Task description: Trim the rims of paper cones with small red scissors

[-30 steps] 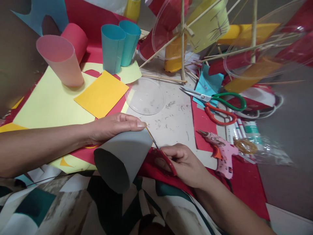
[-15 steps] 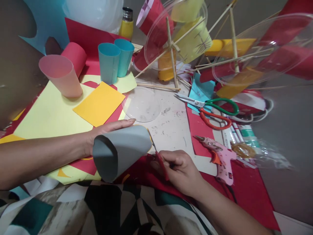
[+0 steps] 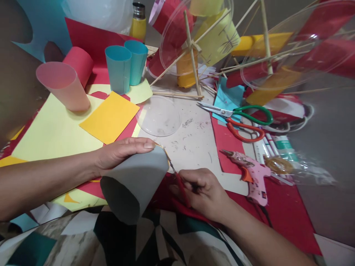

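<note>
My left hand [image 3: 122, 151] lies over a grey paper cone [image 3: 135, 181] and holds it by its upper side, fingers pressed along it. The cone's wide mouth faces me, its narrow end points away. My right hand [image 3: 203, 190] is closed round the red handles of a small pair of scissors [image 3: 177, 179]. The blades touch the cone's far rim, where a thin yellow strip shows.
An orange square of paper [image 3: 109, 116] and pale yellow sheets lie behind the cone, beside a clear plastic lid [image 3: 158, 116]. Pink, red and blue paper cups [image 3: 119, 68] stand at the back left. Green and orange scissors [image 3: 244, 120], a pink glue gun [image 3: 249, 171] and a stick frame [image 3: 194, 55] lie to the right.
The cone has been turned in my left hand, its mouth swinging left and then back toward me. The scissors stay at its far rim.
</note>
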The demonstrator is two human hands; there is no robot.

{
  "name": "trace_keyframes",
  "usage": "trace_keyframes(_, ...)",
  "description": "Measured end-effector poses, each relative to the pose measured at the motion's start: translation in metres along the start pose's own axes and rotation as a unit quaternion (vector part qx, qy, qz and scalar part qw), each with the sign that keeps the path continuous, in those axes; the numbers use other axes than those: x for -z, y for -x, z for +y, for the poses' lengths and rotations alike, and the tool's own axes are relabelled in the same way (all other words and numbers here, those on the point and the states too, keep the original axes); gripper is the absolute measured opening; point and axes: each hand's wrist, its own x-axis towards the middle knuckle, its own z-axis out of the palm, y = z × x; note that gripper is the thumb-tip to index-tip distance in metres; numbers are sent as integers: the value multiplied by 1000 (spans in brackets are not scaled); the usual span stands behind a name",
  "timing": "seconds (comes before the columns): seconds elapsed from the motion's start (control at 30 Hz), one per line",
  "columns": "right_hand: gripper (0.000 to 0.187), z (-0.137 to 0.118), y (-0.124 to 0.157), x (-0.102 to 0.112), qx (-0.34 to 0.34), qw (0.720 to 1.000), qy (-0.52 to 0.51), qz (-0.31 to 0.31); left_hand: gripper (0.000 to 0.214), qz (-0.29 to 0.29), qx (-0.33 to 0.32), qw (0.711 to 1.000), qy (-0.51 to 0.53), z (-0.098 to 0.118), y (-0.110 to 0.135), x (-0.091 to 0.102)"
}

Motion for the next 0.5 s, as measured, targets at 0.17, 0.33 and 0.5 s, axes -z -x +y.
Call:
trace_keyframes(0.17, 42, 0, -1, 1, 5, 1000, 5, -1, 26, 14, 4, 1000, -2, 1, 1, -1)
trace_keyframes(0.33, 42, 1, -1, 2, -24, 999, -24, -22, 25, 17, 0, 999, -38, 4, 3, -3)
trace_keyframes(0.5, 42, 2, -1, 2, -30, 999, -31, -27, 23, 0, 7, 998, -60, 5, 3, -3)
